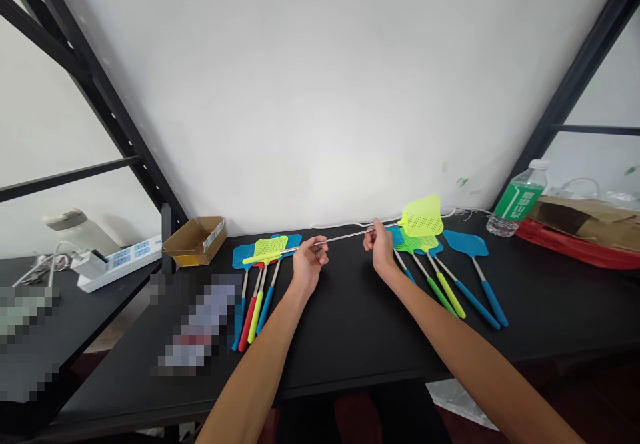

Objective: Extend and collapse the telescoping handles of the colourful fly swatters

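Observation:
A yellow-green fly swatter (423,217) with a long metal rod is held sideways above the black table, its head to the right and its grip to the left. My left hand (309,261) is closed around the rod near the grip end. Closer to the head, my right hand (379,244) pinches the same rod. Left of my left hand lies a group of swatters, among them a red-handled swatter (249,321) and a blue-handled swatter (266,307). Beyond my right hand are several more, including a green-handled swatter (443,296) and a separate blue swatter (467,244).
An open cardboard box (196,241) and a white power strip (127,261) stand at the left. At the right are a plastic bottle with a green label (523,201) and brown packaging (587,221) on red plastic. A white cable (345,224) runs along the wall.

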Demonstrator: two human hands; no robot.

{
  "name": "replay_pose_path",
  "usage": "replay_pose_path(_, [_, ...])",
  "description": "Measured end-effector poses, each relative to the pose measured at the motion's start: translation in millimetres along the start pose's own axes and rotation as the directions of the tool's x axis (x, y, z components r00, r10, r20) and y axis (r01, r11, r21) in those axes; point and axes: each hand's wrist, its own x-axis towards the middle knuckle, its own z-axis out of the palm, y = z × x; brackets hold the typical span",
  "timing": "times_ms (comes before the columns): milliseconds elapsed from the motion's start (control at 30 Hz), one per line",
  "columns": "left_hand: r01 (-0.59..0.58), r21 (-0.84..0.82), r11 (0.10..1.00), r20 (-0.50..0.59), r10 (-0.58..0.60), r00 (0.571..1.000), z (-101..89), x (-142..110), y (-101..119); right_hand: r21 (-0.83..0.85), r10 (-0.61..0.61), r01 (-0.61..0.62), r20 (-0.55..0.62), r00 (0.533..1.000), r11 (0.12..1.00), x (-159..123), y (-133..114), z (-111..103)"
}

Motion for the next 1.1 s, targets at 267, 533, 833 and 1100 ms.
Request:
replay_pose_path(267, [-0.056,0.253,0.966,0.254,-0.010,0.967,8.1,-3.4,-10.2,-0.216,0.158,-0.046,0.538,0.828,0.975,-26.5,9.7,14.9])
replay_pose_path(533, [-0.060,0.238,0.969,0.241,0.001,0.970,7.0,-3.0,-5.4,-0.078,0.165,-0.146,0.405,0.899,0.986,-19.1,2.8,13.4])
replay_pose_path(833, [0.091,0.094,0.991,0.284,-0.114,0.952,12.2,-7.5,-2.0,-0.086,0.189,-0.169,0.477,0.858,0.982,-30.3,6.6,22.2])
replay_pose_path(1100, [-0.023,0.100,0.995,0.083,0.015,0.996,7.6,-4.2,1.2,0.111,0.086,-0.095,0.090,0.992,0.989,-4.9,-8.3,11.5])
